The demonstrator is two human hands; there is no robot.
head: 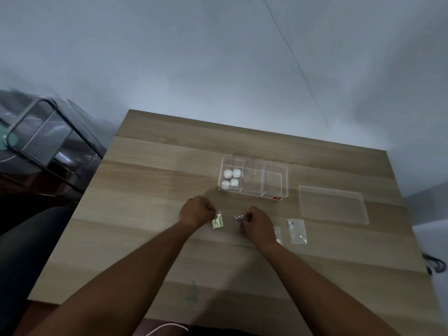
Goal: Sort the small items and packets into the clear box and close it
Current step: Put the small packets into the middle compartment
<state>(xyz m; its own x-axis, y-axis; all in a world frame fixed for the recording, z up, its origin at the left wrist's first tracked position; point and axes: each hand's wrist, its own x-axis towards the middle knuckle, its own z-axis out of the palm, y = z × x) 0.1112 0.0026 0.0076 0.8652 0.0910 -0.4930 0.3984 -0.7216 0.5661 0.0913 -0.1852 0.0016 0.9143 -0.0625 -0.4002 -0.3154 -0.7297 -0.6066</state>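
A clear box [276, 183] with three compartments stands on the wooden table [150, 195]; several white round items [231, 178] fill its left compartment, the other two look bare. Its clear lid [333, 204] lies flat to the right. My left hand [196, 212] pinches a small greenish packet [217, 222] by its top corner, just in front of the box. My right hand [257, 223] grips a small silvery packet [240, 217]. Two clear packets lie right of that hand: a larger one [297, 231] and a narrow one [277, 235] partly hidden by my wrist.
A dark wire-frame rack with grey items [41, 139] stands off the table's left side. A black cable [436, 264] hangs past the right edge. A grey wall rises behind the table's far edge.
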